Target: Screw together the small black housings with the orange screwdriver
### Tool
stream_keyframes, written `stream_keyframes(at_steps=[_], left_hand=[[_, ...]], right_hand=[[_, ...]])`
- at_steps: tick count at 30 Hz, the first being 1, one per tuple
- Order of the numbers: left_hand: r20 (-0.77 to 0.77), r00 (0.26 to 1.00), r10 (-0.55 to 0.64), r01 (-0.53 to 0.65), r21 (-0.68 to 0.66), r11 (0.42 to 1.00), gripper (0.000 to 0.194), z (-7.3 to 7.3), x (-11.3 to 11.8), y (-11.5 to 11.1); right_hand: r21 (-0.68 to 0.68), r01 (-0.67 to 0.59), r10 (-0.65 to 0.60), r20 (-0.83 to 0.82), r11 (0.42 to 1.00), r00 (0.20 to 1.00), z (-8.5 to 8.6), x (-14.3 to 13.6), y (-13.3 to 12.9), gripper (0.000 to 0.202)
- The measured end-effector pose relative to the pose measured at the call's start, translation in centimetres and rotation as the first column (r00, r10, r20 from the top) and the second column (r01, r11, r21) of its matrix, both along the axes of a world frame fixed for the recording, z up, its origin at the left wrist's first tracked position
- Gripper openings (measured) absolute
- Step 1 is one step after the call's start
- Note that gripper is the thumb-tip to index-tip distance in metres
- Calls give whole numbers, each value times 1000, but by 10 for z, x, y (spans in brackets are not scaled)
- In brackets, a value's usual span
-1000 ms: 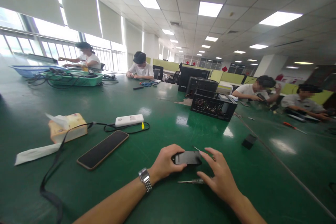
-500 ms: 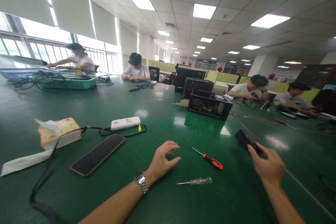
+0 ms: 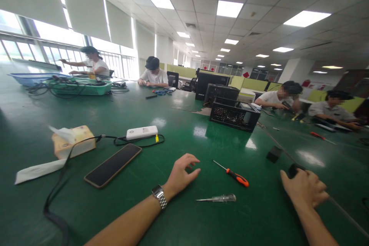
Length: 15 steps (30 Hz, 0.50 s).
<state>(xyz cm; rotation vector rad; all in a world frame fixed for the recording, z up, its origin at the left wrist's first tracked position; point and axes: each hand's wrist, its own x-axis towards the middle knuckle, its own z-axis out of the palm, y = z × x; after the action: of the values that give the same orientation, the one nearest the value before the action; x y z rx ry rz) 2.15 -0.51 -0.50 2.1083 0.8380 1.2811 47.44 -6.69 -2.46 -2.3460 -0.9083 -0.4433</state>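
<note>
My left hand (image 3: 184, 173), with a metal-band watch (image 3: 159, 196) on the wrist, rests low over the green table, fingers loosely curved and apart, holding nothing. To its right lies a screwdriver with an orange and black handle (image 3: 238, 178). A clear-handled screwdriver (image 3: 221, 198) lies nearer to me. At the right, my right hand (image 3: 305, 190) is closed round a black object (image 3: 295, 170); the fingers hide most of it, so its kind cannot be made out. Just beyond that hand a small black block (image 3: 273, 153) sits on the table.
On the left are a phone (image 3: 113, 165), a white power bank (image 3: 142, 132) with a cable, and a tissue pack (image 3: 75, 142). Farther back stand an open black computer case (image 3: 235, 115) and a green basket (image 3: 77, 87) of cables. Several people sit round the table.
My right hand has turned and moved right and nearer to me. The small black block now lies apart from the object in that hand. My left hand has hardly moved.
</note>
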Motion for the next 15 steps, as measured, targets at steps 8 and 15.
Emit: stream_keyframes(at_steps=[8, 15], left_hand=[[-111, 994, -18, 17, -8, 1000, 23, 9, -1, -6], [-527, 816, -238, 339, 102, 935, 39, 4, 5, -12]], right_hand=[[-59, -31, 7, -364, 998, 931, 4, 1, 61, 95], [-117, 139, -175, -397, 983, 901, 7, 18, 91, 117]])
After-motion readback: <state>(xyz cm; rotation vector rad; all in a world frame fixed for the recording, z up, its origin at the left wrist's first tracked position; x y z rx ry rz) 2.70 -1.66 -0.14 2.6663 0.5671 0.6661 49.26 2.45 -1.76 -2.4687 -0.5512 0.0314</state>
